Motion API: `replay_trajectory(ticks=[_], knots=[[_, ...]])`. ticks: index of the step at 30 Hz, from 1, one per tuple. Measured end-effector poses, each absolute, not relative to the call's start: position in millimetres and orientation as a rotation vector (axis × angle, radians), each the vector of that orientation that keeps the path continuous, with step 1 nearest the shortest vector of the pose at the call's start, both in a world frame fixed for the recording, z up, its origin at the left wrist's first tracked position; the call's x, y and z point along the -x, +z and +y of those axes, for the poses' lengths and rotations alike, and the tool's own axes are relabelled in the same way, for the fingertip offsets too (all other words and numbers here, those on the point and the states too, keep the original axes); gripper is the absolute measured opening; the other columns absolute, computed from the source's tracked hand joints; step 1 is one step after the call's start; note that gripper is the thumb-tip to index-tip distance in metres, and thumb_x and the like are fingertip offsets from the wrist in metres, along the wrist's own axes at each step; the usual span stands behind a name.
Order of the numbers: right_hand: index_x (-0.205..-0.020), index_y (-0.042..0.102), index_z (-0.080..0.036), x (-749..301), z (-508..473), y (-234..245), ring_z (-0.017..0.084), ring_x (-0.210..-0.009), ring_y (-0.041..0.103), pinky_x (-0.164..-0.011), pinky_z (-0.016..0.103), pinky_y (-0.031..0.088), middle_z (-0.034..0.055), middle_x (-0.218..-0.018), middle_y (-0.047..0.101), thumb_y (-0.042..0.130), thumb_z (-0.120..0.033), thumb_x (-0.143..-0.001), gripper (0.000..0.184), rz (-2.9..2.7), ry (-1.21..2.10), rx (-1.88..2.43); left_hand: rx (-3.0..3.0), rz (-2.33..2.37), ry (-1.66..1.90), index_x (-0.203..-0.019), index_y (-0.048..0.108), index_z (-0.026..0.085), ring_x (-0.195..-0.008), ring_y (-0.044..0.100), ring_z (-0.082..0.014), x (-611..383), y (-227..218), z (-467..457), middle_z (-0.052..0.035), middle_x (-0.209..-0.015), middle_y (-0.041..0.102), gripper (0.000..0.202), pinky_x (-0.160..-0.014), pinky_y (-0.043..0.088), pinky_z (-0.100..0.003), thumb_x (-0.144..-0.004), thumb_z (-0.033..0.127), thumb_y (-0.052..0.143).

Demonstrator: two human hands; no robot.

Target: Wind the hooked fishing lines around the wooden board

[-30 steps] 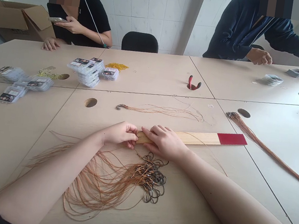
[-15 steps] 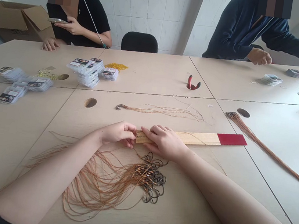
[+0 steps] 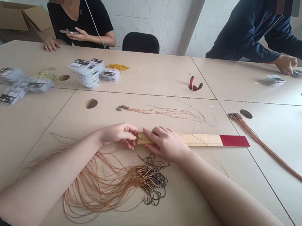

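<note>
A flat wooden board (image 3: 206,140) with a red end lies crosswise before me. My left hand (image 3: 121,135) is closed at its left end, thumb and fingers pinching there. Over the board close by, my right hand (image 3: 168,142) grips it across the width, fingers on top and thumb along the near side. A fish hook (image 3: 140,136) shows on the board between my hands, and a thin line trails from the board to the right. Just below lies a pile of fish hooks (image 3: 154,179) tied to orange-brown lines (image 3: 100,192), their left part hidden by my left forearm.
Several hooks on lines (image 3: 165,111) lie beyond the board, and a long bundle (image 3: 264,144) lies right. Red-handled pliers (image 3: 195,85) stick out of a table hole. Small plastic boxes (image 3: 89,72) are stacked at left. Two people sit across the table.
My hands and the board hardly move. Across the table, the left person's phone has come lower and to the right; the right person's one hand has shifted right toward the small boxes.
</note>
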State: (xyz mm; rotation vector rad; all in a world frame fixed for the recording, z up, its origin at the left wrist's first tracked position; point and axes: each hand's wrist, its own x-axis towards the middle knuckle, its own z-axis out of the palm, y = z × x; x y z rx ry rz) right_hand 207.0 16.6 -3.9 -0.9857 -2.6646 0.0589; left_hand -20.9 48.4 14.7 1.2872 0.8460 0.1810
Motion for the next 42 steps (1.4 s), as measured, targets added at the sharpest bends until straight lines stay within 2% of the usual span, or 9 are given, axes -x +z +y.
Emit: replay_trajectory(ticks=[6, 22, 26, 32, 42], knots=[[-0.131, 0.038, -0.016, -207.3, 16.1, -2.0, 0.02, -0.086, 0.048, -0.075, 0.033, 0.042, 0.0096, -0.095, 0.052, 0.036, -0.045, -0.089, 0.051, -2.662, 0.052, 0.98, -1.356, 0.833, 0.204, -0.08, 0.057, 0.013, -0.062, 0.061, -0.0109, 20.5, 10.8, 48.6, -0.0024, -0.069, 0.061, 0.025, -0.057, 0.048, -0.021, -0.081, 0.038, 0.054], [-0.131, 0.038, -0.017, -207.1, 16.2, -3.7, 0.02, -0.085, 0.049, -0.075, 0.033, 0.042, 0.0098, -0.095, 0.052, 0.038, -0.045, -0.088, 0.051, -2.661, 0.062, 0.983, -1.367, 0.855, 0.183, -0.083, 0.058, 0.013, -0.063, 0.061, -0.012, 18.9, 14.0, 47.8, -0.003, -0.07, 0.061, 0.03, -0.057, 0.048, -0.022, -0.081, 0.043, 0.052], [-0.131, 0.038, -0.017, -207.1, 16.3, -3.6, 0.02, -0.085, 0.049, -0.075, 0.033, 0.042, 0.0097, -0.095, 0.052, 0.038, -0.045, -0.088, 0.051, -2.668, 0.063, 0.986, -1.351, 0.865, 0.177, -0.081, 0.058, 0.013, -0.062, 0.061, -0.0114, 19.3, 13.5, 48.1, -0.0028, -0.069, 0.061, 0.028, -0.057, 0.048, -0.021, -0.082, 0.04, 0.052], [-0.131, 0.038, -0.016, -207.0, 16.1, -3.3, 0.02, -0.087, 0.049, -0.077, 0.033, 0.041, 0.01, -0.096, 0.052, 0.036, -0.046, -0.088, 0.052, -2.669, 0.088, 0.994, -1.361, 0.835, 0.175, -0.082, 0.057, 0.014, -0.066, 0.062, -0.012, 20.8, 13.6, 47.8, -0.0024, -0.074, 0.063, 0.014, -0.061, 0.049, -0.022, -0.076, 0.027, 0.058], [-0.132, 0.036, -0.016, -206.6, 16.3, -6.9, 0.02, -0.085, 0.049, -0.075, 0.033, 0.042, 0.0098, -0.096, 0.052, 0.038, -0.045, -0.088, 0.052, -2.667, 0.046, 0.999, -1.477, 0.967, 0.194, -0.075, 0.055, 0.013, -0.06, 0.061, -0.0119, 13.0, 13.3, 44.5, -0.0007, -0.067, 0.06, 0.016, -0.057, 0.05, -0.023, -0.075, 0.028, 0.059]])
